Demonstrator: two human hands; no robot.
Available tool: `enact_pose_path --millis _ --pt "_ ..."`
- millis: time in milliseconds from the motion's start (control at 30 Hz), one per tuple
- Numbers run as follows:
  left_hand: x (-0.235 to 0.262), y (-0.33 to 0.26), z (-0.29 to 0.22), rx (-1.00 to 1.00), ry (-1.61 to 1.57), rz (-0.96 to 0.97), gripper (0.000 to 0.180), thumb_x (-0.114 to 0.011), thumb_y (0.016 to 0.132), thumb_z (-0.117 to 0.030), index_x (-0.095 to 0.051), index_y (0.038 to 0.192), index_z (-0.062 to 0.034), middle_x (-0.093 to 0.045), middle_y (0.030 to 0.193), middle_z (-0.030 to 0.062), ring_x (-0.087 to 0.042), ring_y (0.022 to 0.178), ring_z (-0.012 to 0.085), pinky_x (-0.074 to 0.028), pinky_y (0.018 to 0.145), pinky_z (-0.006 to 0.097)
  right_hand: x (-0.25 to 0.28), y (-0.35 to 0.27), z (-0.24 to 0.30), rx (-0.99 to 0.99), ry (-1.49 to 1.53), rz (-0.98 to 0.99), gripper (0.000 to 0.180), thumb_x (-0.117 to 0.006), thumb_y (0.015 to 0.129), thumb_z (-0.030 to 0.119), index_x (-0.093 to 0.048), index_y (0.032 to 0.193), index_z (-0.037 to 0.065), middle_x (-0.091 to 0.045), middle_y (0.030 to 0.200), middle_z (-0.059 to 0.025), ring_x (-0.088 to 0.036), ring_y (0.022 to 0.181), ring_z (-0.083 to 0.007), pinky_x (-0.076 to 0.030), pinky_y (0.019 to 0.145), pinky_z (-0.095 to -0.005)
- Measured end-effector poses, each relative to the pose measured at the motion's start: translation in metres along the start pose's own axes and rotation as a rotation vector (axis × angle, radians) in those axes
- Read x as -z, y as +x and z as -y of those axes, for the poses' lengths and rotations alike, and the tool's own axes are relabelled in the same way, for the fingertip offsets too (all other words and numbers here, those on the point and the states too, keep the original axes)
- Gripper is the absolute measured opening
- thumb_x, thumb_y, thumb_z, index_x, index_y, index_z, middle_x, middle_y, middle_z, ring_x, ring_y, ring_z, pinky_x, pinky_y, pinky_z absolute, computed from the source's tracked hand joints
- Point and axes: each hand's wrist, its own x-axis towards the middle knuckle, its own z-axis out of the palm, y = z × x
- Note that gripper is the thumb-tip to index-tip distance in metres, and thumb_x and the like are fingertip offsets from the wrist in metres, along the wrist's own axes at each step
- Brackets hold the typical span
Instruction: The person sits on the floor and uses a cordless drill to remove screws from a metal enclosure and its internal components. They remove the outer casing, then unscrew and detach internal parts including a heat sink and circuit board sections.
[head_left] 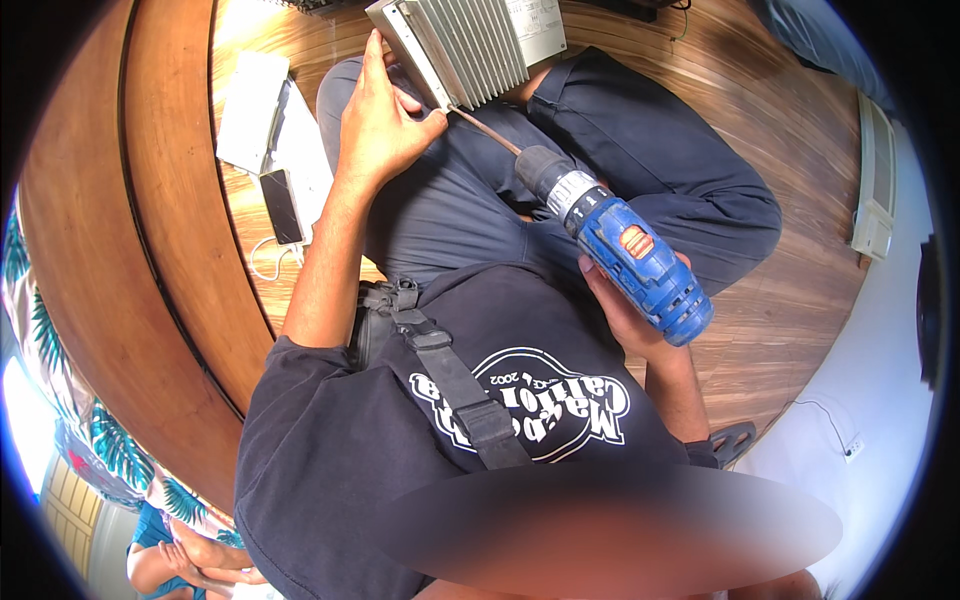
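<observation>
A silver metal box with heatsink fins (480, 55) rests on my crossed legs at the top of the view. My left hand (385, 135) steadies its left side, index finger along the edge and thumb near the lower corner. My right hand (622, 312) is closed round the handle of a blue cordless drill (640, 265), which mostly hides the fingers. From the drill's black chuck a long thin screwdriver bit (487, 131) reaches to that lower corner, close to my left thumb. Whether a screw sits at the tip is too small to tell.
On the wooden floor to the left lie a white flat box (252, 110) and a black phone (281, 207) with a white cable (266, 262). A brown wooden panel (150, 200) runs along the left. Another person's hands (200, 560) show at the lower left. A wall outlet (853, 447) is at right.
</observation>
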Motion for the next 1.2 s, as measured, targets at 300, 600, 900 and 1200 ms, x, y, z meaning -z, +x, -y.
enact_pose_path --millis 300,600,900,1200 --pt "0.000 0.001 0.002 0.011 0.007 0.007 0.136 -0.095 0.077 -0.018 -0.012 0.184 -0.0122 -0.064 0.159 0.0157 -0.074 0.092 0.0187 -0.062 0.095 0.038 0.002 0.000 -0.003 -0.002 0.011 0.021 0.029 -0.094 0.085 -0.001 -0.081 0.111 0.002 -0.084 0.102 -0.0130 -0.085 0.090 -0.0285 -0.066 0.081 -0.0361" --pt "-0.001 0.001 0.005 -0.020 0.010 0.004 0.137 -0.094 0.075 -0.025 -0.010 0.181 -0.0016 -0.066 0.153 0.0208 -0.075 0.090 0.0223 -0.063 0.093 0.040 0.005 0.001 -0.009 0.011 0.026 0.034 0.031 -0.095 0.084 0.000 -0.079 0.110 0.000 -0.083 0.102 -0.0148 -0.085 0.091 -0.0313 -0.065 0.082 -0.0368" --pt "-0.011 0.007 -0.004 0.091 -0.078 -0.078 0.110 -0.086 0.096 -0.059 -0.040 0.170 0.0071 -0.064 0.154 0.0258 -0.073 0.129 0.0331 -0.057 0.111 0.044 0.042 -0.009 0.001 -0.136 -0.058 0.139 0.034 -0.091 0.080 0.004 -0.078 0.110 -0.003 -0.082 0.105 -0.0189 -0.083 0.091 -0.0336 -0.064 0.085 -0.0372" --pt "-0.014 0.007 0.000 -0.006 -0.107 -0.216 0.104 -0.095 0.089 -0.053 -0.053 0.161 0.0098 -0.062 0.135 0.0140 -0.064 0.082 0.0123 -0.060 0.077 0.033 0.089 -0.083 0.008 -0.165 -0.520 -0.086 0.045 -0.083 0.084 0.014 -0.074 0.124 -0.005 -0.079 0.113 -0.0225 -0.080 0.101 -0.0399 -0.063 0.089 -0.0422"
